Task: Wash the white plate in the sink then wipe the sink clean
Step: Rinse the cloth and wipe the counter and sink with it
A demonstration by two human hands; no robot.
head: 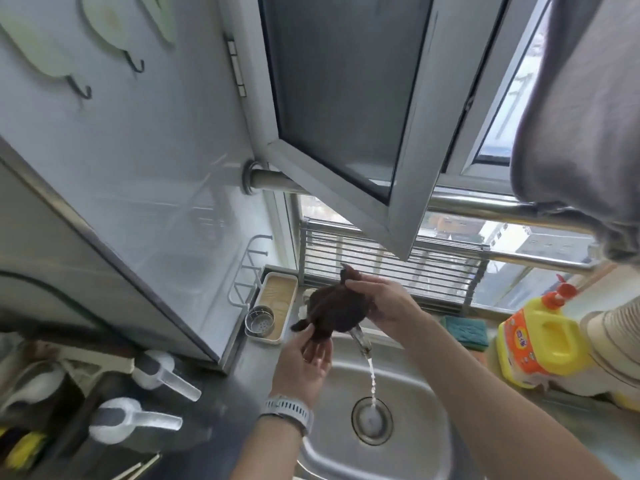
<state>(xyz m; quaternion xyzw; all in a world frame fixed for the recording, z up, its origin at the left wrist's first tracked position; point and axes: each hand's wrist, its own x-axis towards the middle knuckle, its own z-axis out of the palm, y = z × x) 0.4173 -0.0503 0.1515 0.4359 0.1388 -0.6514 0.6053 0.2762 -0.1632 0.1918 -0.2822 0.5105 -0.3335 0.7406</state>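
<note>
Forearms reach in from the bottom edge, the left one wearing a pale watch band (287,410), and both meet above the steel sink (426,441). Behind them an open window sash (346,109) fills the upper view, and a yellow detergent bottle (543,337) stands on the counter (588,441) to the right of the basin, with a green sponge (465,329) just beside it.

Water runs from the tap (360,339) straight into the drain (372,419). The basin holds no dish, and the white plate is nowhere in sight, so by my reading the washing is done and the wiping step is in hand. A dark brown cloth (334,311) hangs bunched over the tap's base. The right hand (381,299) pinches its upper corner, grip closed on the fabric; the left hand (306,362) cups under the lower end, fingers curled on a trailing corner, also gripping it.

Next, I judge, the cloth needs wetting or wringing under the stream, then carrying down to the sink walls, which lie below and well apart from both hands.
</note>
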